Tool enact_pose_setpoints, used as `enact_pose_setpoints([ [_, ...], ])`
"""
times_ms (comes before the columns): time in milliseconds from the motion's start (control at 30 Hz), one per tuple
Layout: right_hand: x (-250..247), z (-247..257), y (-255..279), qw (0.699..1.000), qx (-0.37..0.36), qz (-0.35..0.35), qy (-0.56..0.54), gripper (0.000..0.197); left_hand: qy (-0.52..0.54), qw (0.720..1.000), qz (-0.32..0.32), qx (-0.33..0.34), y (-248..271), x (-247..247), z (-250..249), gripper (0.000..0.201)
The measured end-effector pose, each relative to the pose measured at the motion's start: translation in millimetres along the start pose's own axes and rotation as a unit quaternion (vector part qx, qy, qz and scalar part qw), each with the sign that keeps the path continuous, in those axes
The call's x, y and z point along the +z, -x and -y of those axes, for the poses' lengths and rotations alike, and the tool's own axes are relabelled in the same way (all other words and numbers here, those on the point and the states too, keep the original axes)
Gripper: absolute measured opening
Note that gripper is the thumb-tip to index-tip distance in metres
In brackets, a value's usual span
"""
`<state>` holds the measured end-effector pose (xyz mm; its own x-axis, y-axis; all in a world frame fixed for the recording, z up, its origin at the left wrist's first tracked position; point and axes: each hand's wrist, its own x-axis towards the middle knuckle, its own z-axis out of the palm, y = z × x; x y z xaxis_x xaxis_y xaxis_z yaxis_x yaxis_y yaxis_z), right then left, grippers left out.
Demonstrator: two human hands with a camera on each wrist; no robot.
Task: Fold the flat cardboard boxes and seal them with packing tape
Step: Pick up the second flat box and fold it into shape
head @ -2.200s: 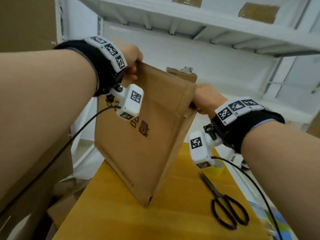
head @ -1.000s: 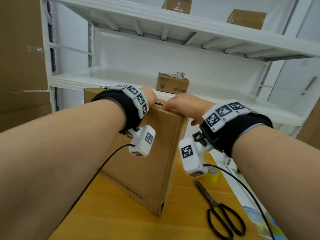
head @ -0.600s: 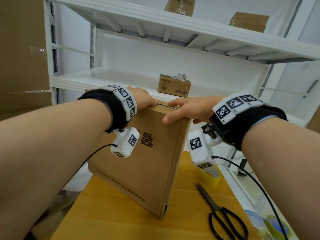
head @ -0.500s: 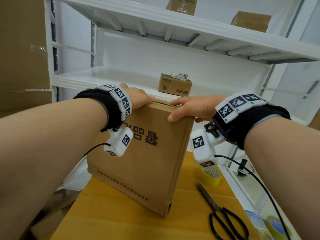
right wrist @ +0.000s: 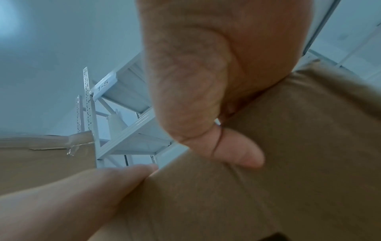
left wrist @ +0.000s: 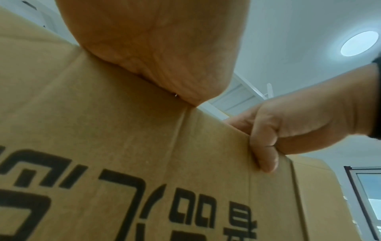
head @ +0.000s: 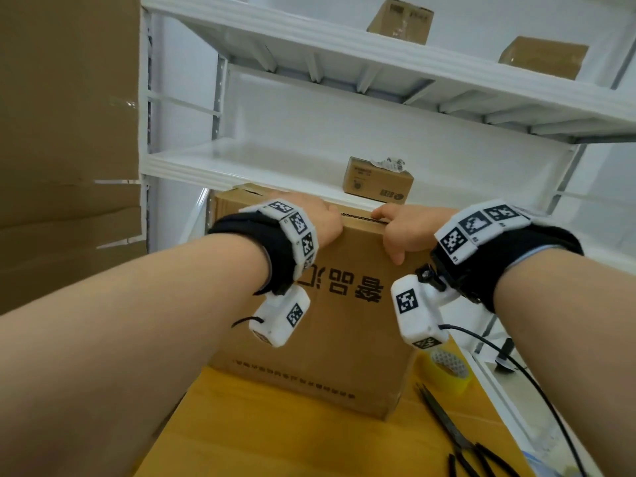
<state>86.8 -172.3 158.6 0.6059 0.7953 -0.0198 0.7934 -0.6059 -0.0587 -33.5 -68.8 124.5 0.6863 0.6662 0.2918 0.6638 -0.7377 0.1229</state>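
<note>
A brown cardboard box [head: 344, 342] with black printed characters stands upright on the yellow wooden table [head: 275, 445]. Its top flaps are folded down and meet at a dark seam. My left hand [head: 323, 223] lies over the box's top left part, palm pressing on the edge; its fingers are hidden behind it. In the left wrist view the palm heel [left wrist: 164, 65] sits on the box's [left wrist: 123, 163] top edge. My right hand [head: 402, 232] grips the top right edge, thumb [left wrist: 266, 156] down the printed face, fingers over the top flap.
Black scissors [head: 461, 449] lie on the table at the right, with a yellow tape roll [head: 447, 370] behind them. A white shelf rack [head: 275, 163] stands close behind the box, with small boxes [head: 378, 182] on it. Big cartons [head: 69, 132] rise at the left.
The box has turned its printed face towards me and settled square on the table. My right thumb has dropped onto the near face; both hands stay on the top.
</note>
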Motion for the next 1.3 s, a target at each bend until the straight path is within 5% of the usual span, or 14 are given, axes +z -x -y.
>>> enact_pose_setpoints([
  [333, 13.3, -1.9, -18.8, 0.994, -0.034, -0.099, 0.016, 0.063, -0.056, 0.998, -0.028, 0.007, 1.9, 8.3, -14.1, 0.068],
  [467, 10.7, 8.9, -26.1, 0.978, -0.051, -0.154, -0.131, 0.057, -0.011, 0.999, -0.031, 0.001, -4.7, 5.3, -11.9, 0.048],
  [567, 14.9, 23.0, -28.3, 0.967, -0.08, -0.14, -0.196, 0.053, 0.0, 1.0, 0.005, 0.011, -11.8, -0.7, -14.9, 0.036],
  [733, 20.8, 30.1, -30.3, 0.982, -0.085, -0.13, -0.104, 0.035, 0.033, 0.999, -0.032, 0.003, -15.9, 14.2, -1.9, 0.055],
  [1067, 26.9, 27.5, -50.1, 0.976, -0.072, -0.161, -0.126, 0.022, 0.006, 0.999, -0.023, -0.028, -19.5, 11.7, 1.5, 0.058],
  [1300, 26.2, 17.3, -62.5, 0.983, -0.067, -0.127, -0.111, 0.034, -0.017, 0.999, -0.007, -0.047, -22.3, 10.8, 2.1, 0.082],
])
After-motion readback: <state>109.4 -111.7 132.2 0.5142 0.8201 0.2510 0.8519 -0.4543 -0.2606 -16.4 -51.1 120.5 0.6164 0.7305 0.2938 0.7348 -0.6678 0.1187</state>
